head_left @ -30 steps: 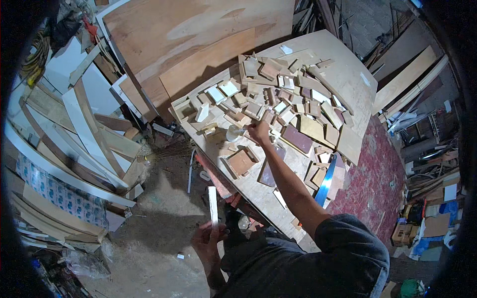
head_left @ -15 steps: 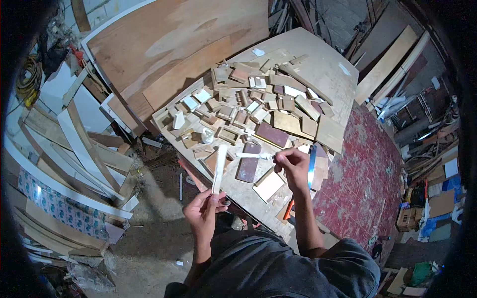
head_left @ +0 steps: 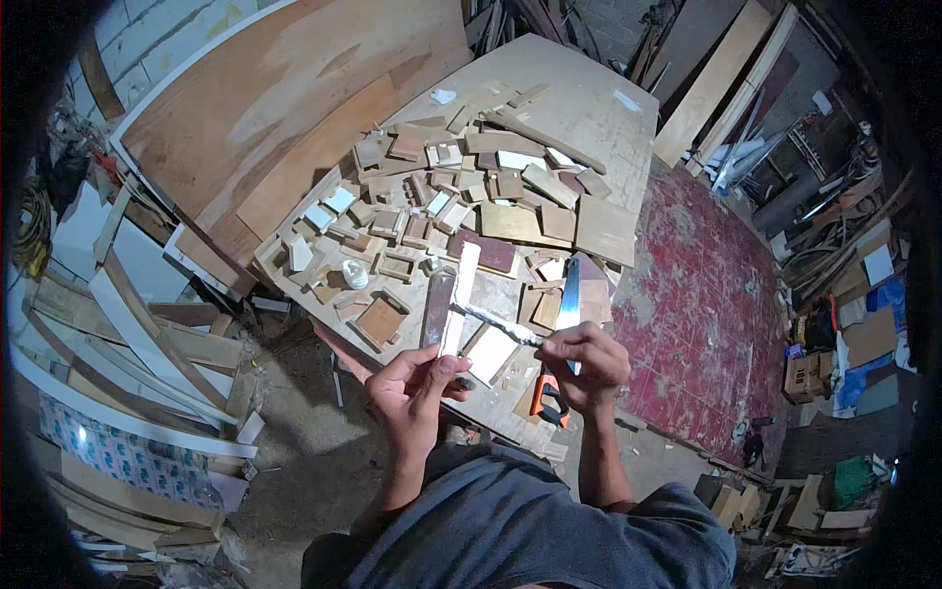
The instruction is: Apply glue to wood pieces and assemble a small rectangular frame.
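My left hand (head_left: 410, 395) pinches the lower end of a flat, pale wooden strip (head_left: 459, 294) and holds it up over the near edge of the workbench. My right hand (head_left: 587, 365) grips a thin stick smeared with white (head_left: 498, 324). Its far tip meets the strip's right edge about midway along. A small dark spot shows by my left fingers, too small to make out. Below my right hand lies a handsaw, its blade (head_left: 573, 290) partly covered and its orange-and-black handle (head_left: 549, 398) toward me. A white-faced block (head_left: 491, 353) rests beneath the stick.
Many small wood offcuts and open wooden frames (head_left: 396, 265) crowd the workbench (head_left: 579, 88). Among them stands a small whitish container (head_left: 354, 274). A big plywood sheet (head_left: 285, 108) leans along the left side. Curved boards (head_left: 147, 324) fill the floor further left; red flooring (head_left: 697, 324) lies right.
My view has shifted, so the bench sits further left and nearer. The stick has come to the strip, with its tip now against it. Both hands keep their holds.
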The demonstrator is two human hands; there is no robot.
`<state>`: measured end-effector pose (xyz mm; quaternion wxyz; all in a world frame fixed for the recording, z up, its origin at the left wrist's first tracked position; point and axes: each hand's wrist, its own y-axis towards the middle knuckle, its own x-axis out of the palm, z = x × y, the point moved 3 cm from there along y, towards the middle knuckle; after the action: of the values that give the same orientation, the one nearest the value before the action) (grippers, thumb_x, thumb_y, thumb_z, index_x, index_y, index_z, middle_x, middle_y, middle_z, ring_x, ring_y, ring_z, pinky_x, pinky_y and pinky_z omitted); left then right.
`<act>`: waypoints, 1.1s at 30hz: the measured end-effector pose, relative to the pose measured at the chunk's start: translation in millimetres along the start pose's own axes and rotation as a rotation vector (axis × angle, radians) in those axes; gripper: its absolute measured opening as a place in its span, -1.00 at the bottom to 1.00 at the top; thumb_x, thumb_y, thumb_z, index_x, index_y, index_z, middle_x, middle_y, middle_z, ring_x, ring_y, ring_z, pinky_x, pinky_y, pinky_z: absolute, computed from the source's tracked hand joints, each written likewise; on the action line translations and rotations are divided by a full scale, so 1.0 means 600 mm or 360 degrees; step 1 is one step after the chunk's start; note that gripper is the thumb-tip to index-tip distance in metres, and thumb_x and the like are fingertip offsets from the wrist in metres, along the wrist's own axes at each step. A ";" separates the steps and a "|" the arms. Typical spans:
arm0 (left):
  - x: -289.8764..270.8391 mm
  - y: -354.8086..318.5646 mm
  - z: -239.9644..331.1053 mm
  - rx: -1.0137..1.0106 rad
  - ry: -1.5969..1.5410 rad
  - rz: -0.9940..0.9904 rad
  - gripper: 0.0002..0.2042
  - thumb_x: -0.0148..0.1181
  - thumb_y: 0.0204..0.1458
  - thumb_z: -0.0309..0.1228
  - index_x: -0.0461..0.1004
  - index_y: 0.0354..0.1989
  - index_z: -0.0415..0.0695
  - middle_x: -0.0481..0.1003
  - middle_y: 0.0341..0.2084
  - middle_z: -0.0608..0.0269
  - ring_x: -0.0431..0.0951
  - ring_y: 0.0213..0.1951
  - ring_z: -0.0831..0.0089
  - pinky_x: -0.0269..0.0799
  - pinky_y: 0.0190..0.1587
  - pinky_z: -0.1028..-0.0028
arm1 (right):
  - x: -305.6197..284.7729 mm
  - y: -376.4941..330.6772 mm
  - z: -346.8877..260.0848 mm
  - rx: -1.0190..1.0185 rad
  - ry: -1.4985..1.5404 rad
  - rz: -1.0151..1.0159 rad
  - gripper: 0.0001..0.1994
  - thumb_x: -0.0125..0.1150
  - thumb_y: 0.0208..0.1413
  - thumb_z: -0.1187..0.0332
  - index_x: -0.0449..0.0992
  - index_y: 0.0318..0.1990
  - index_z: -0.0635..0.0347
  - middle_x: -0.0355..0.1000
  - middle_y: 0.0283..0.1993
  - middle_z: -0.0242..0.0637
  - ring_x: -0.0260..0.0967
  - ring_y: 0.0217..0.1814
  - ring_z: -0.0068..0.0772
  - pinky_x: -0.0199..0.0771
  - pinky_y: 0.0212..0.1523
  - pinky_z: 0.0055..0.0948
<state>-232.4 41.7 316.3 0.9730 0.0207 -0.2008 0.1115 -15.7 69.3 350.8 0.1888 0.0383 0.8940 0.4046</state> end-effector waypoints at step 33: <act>0.143 -0.056 -0.026 -0.0004 0.0147 -0.0282 -0.81 0.21 0.16 -0.50 0.48 -0.20 -0.44 0.60 -0.40 -0.04 0.66 -0.38 0.36 0.66 -0.45 0.46 | -0.184 -0.045 0.021 -0.0122 0.0048 0.0135 -0.83 0.49 -0.20 0.58 0.61 -0.40 0.25 0.52 -0.46 -0.22 0.51 -0.45 -0.41 0.45 -0.46 -0.52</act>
<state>-142.2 28.2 335.7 0.9873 0.0321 -0.1534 0.0258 93.6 35.7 357.2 0.1592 0.0628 0.8782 0.4467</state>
